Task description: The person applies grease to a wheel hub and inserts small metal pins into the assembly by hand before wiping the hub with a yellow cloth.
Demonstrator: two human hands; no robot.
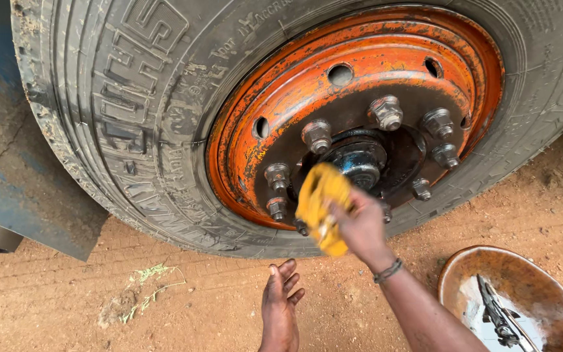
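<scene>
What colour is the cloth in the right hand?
Yellow cloth, held by the right hand; head view.

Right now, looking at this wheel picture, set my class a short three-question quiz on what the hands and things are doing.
1. True or false: the right hand grips a yellow cloth at the wheel hub.
2. Which colour is the wheel rim? A blue, B orange, C white.
3. What is the left hand holding?

Key: 1 true. 2 B. 3 Nothing; it hangs open above the dirt ground.
</scene>
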